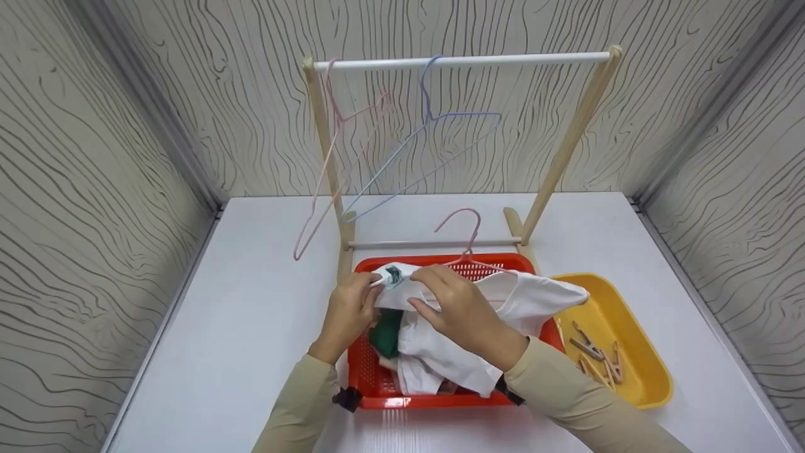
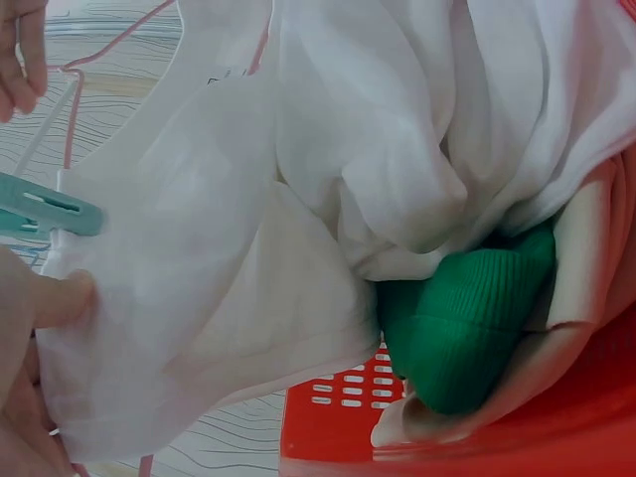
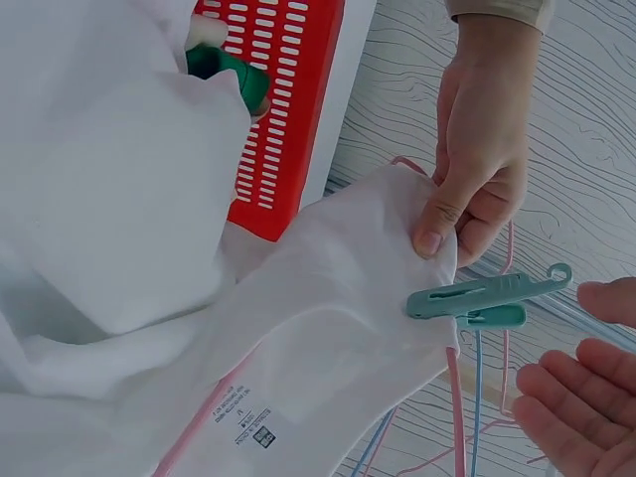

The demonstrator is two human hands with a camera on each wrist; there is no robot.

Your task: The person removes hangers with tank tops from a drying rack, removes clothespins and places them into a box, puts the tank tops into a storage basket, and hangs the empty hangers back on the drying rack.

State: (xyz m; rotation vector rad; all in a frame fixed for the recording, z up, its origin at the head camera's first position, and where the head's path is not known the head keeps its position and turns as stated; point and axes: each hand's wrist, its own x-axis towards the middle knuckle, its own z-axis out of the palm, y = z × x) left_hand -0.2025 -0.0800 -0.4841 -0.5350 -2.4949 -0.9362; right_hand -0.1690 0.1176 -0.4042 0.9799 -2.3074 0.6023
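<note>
A white top (image 1: 534,302) hangs over a pink hanger (image 1: 466,255), its lower folds lying in the red basket (image 1: 377,402). My left hand (image 1: 351,307) pinches the top's shoulder end between thumb and fingers, plain in the right wrist view. Right beside those fingers, a teal clothespin (image 3: 477,298) is clipped on the shoulder edge. Thumb and fingers apart, my right hand (image 1: 462,308) is held near the clothespin's handle end, with a gap between them in the right wrist view (image 3: 581,397). A printed label (image 3: 248,422) shows inside the neck.
Behind the basket stands a wooden rack with a white bar (image 1: 522,60), carrying a pink hanger (image 1: 324,170) and a blue hanger (image 1: 415,132). Green cloth (image 2: 467,328) lies in the basket. The yellow tray (image 1: 651,371) on the right contains several clothespins (image 1: 600,355).
</note>
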